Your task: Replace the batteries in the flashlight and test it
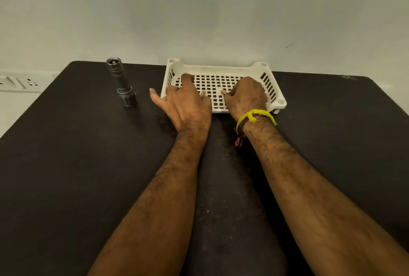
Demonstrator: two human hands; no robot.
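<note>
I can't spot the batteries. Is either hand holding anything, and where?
Cannot be told: both the left hand and right hand reach into the white basket, fingers hidden.

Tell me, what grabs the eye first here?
Two bare hands, the left hand and the right hand, reach into a white perforated plastic basket at the back of the dark tabletop. Left of it a grey metal flashlight stands alone; a yellow thread band circles the right wrist.

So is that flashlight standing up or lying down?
Standing upright. The flashlight rests head-down on the table, tail end up, left of the tray.
</note>
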